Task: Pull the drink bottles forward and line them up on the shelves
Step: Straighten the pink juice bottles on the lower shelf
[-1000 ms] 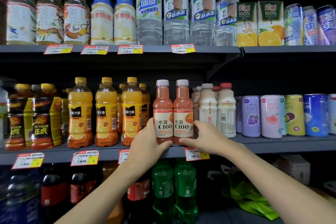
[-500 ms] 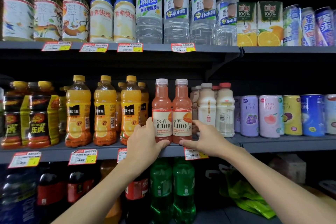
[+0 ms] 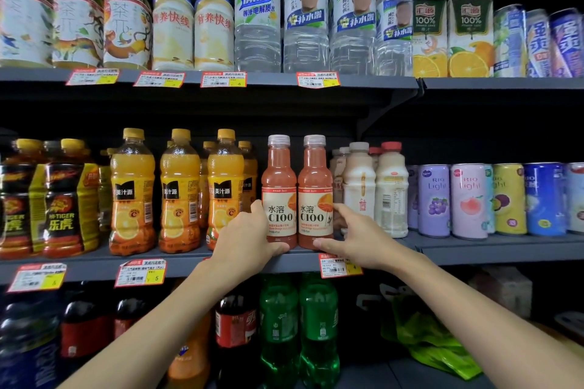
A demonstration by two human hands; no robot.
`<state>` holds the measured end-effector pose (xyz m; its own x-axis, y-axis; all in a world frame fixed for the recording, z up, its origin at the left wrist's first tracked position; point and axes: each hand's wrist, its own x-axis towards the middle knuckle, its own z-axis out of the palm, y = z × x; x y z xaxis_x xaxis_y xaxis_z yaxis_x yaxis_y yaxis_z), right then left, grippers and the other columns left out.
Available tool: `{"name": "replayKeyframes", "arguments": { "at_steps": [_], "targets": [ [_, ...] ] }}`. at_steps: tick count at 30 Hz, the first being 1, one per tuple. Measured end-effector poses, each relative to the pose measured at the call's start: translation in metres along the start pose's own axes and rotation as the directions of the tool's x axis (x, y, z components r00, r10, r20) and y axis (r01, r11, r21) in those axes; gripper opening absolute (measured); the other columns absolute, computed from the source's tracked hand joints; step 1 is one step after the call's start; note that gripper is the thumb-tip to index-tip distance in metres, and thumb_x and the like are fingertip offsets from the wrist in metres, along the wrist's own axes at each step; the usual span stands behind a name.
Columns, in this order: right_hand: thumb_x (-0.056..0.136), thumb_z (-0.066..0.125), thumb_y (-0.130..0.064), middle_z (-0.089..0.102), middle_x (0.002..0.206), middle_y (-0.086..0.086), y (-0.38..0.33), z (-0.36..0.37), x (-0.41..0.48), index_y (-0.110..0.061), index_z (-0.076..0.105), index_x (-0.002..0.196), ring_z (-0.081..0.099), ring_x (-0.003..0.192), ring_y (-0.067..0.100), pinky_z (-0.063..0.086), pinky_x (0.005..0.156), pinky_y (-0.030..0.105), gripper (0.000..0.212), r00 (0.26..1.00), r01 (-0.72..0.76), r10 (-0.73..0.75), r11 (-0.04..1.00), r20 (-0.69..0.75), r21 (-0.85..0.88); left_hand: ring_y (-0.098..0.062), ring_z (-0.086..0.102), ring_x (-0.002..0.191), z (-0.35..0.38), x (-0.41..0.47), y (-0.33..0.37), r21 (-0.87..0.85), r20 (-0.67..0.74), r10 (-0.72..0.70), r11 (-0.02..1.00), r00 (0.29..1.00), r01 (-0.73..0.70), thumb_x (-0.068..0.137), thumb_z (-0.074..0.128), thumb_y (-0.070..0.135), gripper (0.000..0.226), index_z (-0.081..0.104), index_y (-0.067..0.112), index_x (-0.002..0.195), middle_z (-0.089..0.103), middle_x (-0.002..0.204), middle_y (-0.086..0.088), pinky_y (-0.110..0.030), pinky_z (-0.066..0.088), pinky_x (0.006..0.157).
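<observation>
I see the upper shelf point(image 3: 379, 82) carrying, from left to right, tea bottles point(image 3: 126, 25), blue-capped milky bottles point(image 3: 172, 28), clear water bottles point(image 3: 305, 25), two juice cartons point(image 3: 469, 38) and blue cans point(image 3: 537, 41). On the middle shelf point(image 3: 189, 262) stand dark energy bottles point(image 3: 63, 208), orange juice bottles point(image 3: 132, 199), two pink C100 bottles point(image 3: 279, 193) touching each other at the front edge, white bottles point(image 3: 390, 193) and pastel cans point(image 3: 467, 199). Price tags point(image 3: 140, 273) hang on both front edges.

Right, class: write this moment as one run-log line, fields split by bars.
left hand: grips left C100 bottle | right hand: grips right C100 bottle | bottles: upright, side by side, middle shelf front edge
</observation>
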<state>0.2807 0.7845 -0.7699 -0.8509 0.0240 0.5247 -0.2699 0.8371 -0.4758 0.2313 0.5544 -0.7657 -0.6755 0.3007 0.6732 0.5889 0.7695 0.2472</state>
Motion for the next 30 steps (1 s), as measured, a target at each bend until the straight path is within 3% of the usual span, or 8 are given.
{"name": "replayKeyframes", "arguments": {
  "at_steps": [17, 30],
  "targets": [
    [0.073, 0.08, -0.056, 0.058, 0.141, -0.008, -0.0005, 0.0002, 0.0028, -0.034, 0.032, 0.149, 0.057, 0.125, 0.011, 0.048, 0.106, 0.041, 0.093, 0.999, -0.011, 0.011, 1.0, 0.039, -0.009, -0.024, 0.065, 0.103, 0.0039, 0.003, -0.0058, -0.054, -0.002, 0.028, 0.998, 1.0, -0.029, 0.073, 0.083, 0.052, 0.073, 0.043, 0.018, 0.124, 0.065, 0.117, -0.004, -0.034, 0.055, 0.079],
    [0.074, 0.082, -0.052, 0.061, 0.135, -0.008, -0.0031, -0.0017, 0.0042, -0.031, 0.032, 0.147, 0.061, 0.115, 0.01, 0.052, 0.101, 0.039, 0.091, 0.997, -0.055, 0.055, 0.998, 0.052, 0.008, -0.023, 0.066, 0.103, -0.0007, -0.0033, -0.0034, -0.072, 0.001, 0.013, 0.997, 1.0, -0.013, 0.075, 0.083, 0.05, 0.07, 0.046, 0.017, 0.124, 0.067, 0.117, -0.004, -0.032, 0.056, 0.08]
  ]
}}
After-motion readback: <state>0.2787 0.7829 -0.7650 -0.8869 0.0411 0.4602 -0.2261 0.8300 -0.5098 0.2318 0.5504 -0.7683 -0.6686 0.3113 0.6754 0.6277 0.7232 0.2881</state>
